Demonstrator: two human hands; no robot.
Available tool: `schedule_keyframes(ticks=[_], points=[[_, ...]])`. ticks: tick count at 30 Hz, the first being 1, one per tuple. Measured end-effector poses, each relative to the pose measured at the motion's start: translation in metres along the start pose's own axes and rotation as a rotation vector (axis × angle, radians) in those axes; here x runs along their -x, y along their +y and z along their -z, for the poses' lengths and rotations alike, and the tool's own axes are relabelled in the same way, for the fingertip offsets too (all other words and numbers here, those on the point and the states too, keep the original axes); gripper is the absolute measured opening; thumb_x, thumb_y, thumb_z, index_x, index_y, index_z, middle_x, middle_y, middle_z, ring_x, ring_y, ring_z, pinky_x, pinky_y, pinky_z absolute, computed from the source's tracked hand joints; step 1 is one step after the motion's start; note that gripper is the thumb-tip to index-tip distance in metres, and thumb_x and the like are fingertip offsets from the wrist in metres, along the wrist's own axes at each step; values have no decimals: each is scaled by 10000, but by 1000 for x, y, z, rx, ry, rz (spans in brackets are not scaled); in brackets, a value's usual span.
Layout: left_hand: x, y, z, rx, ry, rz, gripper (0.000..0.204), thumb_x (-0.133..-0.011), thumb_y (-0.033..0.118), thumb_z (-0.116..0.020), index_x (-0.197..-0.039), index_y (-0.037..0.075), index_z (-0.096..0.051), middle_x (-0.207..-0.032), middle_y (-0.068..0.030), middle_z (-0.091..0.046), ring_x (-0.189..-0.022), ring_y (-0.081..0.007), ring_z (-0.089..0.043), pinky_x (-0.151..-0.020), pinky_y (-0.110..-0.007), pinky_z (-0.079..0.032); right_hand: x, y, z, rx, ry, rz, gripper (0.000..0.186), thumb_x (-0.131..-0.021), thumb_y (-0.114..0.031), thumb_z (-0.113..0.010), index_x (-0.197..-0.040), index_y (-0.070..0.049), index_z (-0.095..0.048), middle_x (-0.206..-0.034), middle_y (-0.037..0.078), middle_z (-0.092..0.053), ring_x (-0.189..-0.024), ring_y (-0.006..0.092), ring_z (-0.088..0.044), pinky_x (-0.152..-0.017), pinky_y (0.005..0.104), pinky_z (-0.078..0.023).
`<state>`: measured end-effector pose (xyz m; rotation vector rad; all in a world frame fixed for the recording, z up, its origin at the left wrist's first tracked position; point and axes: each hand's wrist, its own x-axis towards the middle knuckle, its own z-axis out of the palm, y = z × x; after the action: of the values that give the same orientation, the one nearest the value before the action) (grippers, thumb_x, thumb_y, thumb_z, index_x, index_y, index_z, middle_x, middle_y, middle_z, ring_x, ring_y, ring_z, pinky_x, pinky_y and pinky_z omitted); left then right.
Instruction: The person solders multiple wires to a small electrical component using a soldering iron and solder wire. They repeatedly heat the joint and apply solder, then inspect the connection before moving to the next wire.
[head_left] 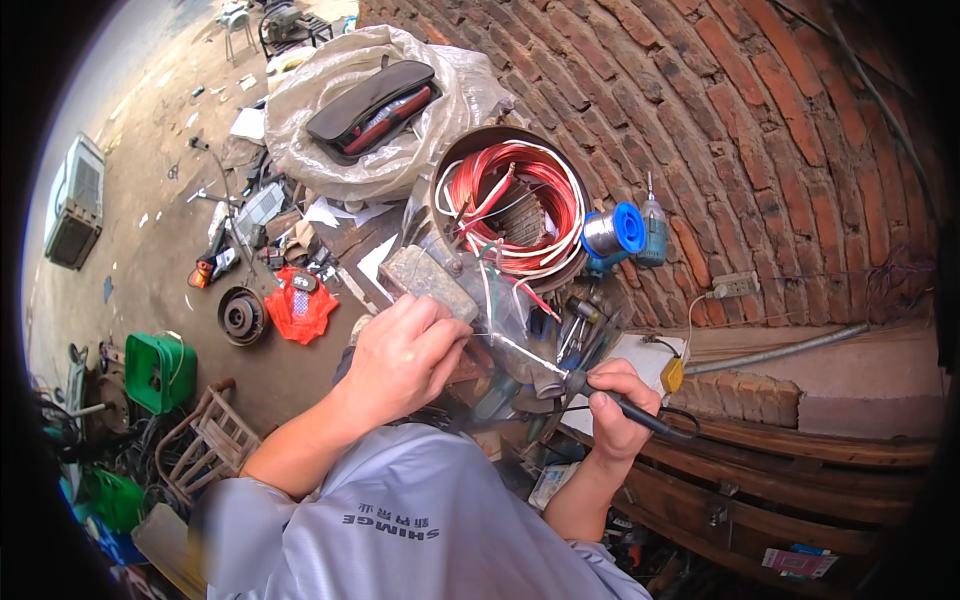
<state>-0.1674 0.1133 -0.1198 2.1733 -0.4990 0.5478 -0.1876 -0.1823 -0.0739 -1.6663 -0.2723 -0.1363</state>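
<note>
A metal tub (468, 145) holding a coil of red and white wire (548, 178) crowds the bench (358, 238), a blue spool (630, 228) and bottle (653, 240) beside it. Brick wall (800, 150) rises behind; a green bucket (150, 378) stands on the floor (165, 285). The right hand's (620, 410) fingers clamp the soldering iron (644, 414), its tip near the left hand (405, 350), fingers together, their contents hidden.

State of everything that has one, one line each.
Iron: in right hand, tip toward left hand; heat can't be told.
Left hand: fingers curled, grip unclear.
Red wire: coiled in a drum.
Spool: wound with silvery wire.
Bottle: upright.
Case: open, red contents showing.
Bucket: lidless.
</note>
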Motion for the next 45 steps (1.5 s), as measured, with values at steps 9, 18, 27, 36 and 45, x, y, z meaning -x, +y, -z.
schedule_keyframes(ticks=[9, 18, 27, 36, 45], points=[[-1, 4, 0, 21, 13, 14, 190, -816, 56, -810, -981, 85, -719, -911, -55, -628, -798, -260, -630, -663, -376, -520, -1, 0, -1, -4, -6, 18, 240, -830, -61, -799, -1028, 75, -784, -929, 152, -710, -846, 209, -638, -784, 307, -477], [-1, 8, 3, 54, -33, 31, 244, -781, 1, -801, -1007, 53, -727, -927, -92, -646, -808, -292, -639, -687, -394, -529, 0, 1, 0, -7, 0, 16, 239, -828, -63, -801, -1024, 74, -784, -928, 158, -713, -854, 219, -647, -792, 316, -485], [-2, 9, 2, 62, -26, 31, 208, -800, 2, -806, -989, 50, -736, -916, -92, -653, -800, -288, -641, -683, -390, -527, 2, 2, 0, -25, 13, 2, 237, -837, -69, -810, -1027, 70, -786, -931, 146, -709, -843, 198, -634, -769, 297, -470], [-5, 10, 1, 32, -5, 22, 189, -826, 55, -816, -990, 102, -735, -893, -44, -632, -798, -259, -642, -661, -381, -521, 2, 6, 1, -30, 25, 14, 229, -840, -73, -805, -1022, 66, -786, -917, 136, -708, -832, 192, -630, -760, 299, -467], [0, 7, 5, 84, -36, 77, 224, -835, 25, -814, -1036, 86, -734, -942, -68, -635, -844, -282, -658, -725, -394, -540, -2, 3, 3, -10, 2, 29, 227, -830, -69, -794, -1013, 65, -787, -919, 139, -709, -817, 196, -633, -752, 305, -474]])
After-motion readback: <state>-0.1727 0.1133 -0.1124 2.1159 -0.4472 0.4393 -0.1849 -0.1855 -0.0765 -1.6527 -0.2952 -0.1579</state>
